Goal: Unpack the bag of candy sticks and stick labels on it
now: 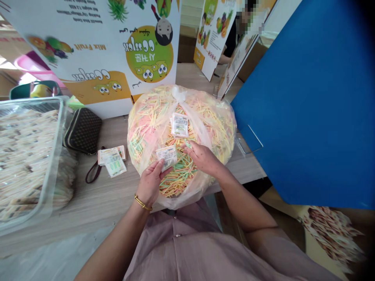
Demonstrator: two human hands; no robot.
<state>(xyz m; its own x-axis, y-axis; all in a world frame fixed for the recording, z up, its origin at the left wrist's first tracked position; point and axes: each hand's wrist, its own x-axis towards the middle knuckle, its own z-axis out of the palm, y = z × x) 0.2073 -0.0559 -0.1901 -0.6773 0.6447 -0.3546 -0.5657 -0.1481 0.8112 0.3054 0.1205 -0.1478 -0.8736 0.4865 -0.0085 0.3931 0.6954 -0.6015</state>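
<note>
A big clear plastic bag (202, 132) full of thin pastel candy sticks (180, 175) lies open on the table in front of me. My left hand (150, 177) pinches a small printed packet (166, 155) over the bag's opening. To its right, my right hand (202, 156) has its fingers closed on a few greenish candy sticks (188, 144), just above the pile. More small packets (179, 125) rest on the sticks farther back, below the bag's twisted top. Whether the held packet is open at its edge is too small to tell.
At left stands a clear plastic tub (55, 164) of wrapped sticks, beside a dark patterned purse (83, 130) and a few loose packets (115, 164). Printed cartons (117, 58) rise behind the bag. A blue panel (307, 105) blocks the right side. A co-worker's arm (225, 58) shows behind the cartons.
</note>
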